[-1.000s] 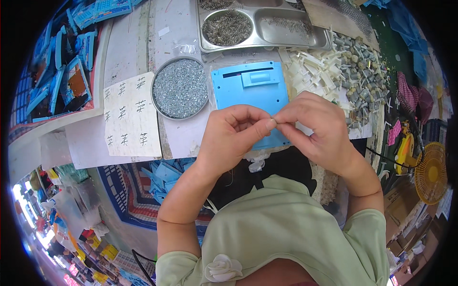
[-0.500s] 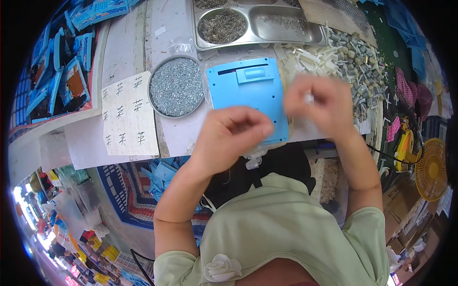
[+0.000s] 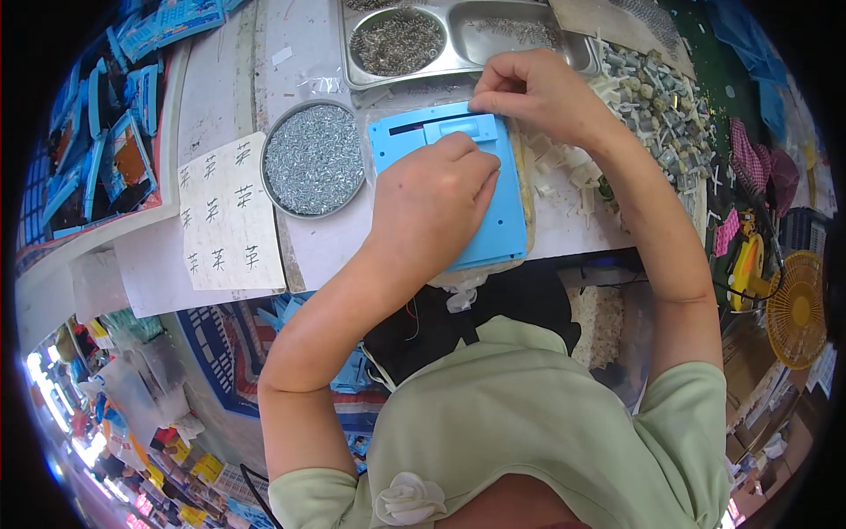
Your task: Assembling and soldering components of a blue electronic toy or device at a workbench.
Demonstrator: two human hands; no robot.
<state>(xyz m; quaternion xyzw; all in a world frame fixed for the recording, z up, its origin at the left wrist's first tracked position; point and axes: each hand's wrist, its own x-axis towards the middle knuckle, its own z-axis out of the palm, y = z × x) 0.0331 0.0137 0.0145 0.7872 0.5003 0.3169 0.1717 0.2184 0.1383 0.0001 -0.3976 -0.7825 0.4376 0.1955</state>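
The light-blue, flat rectangular plastic panel (image 3: 506, 201) lies on the white worktop (image 3: 211, 97), slot side up, before the person. A raised rectangular block of the same blue sits beside its dark slot (image 3: 409, 129). The left hand (image 3: 436, 187) covers the panel's middle with fingers curled under; what they grip cannot be told. The right hand (image 3: 533, 93) is at the panel's upper right edge, thumb and forefinger drawn close together; whether they pinch anything cannot be told.

Left of the panel stands a round grey dish (image 3: 308, 214) of small silver metal pieces. Beside it, a white paper sheet (image 3: 231, 231) bears large dark handwritten characters, three rows of three. Beyond is a compartmented stainless-steel tray (image 3: 476, 51). White plastic pieces (image 3: 573, 172) and grey cylindrical parts (image 3: 665, 132) are heaped at right. Printing on the blue plastic casings (image 3: 172, 25) at far left is too small to read.
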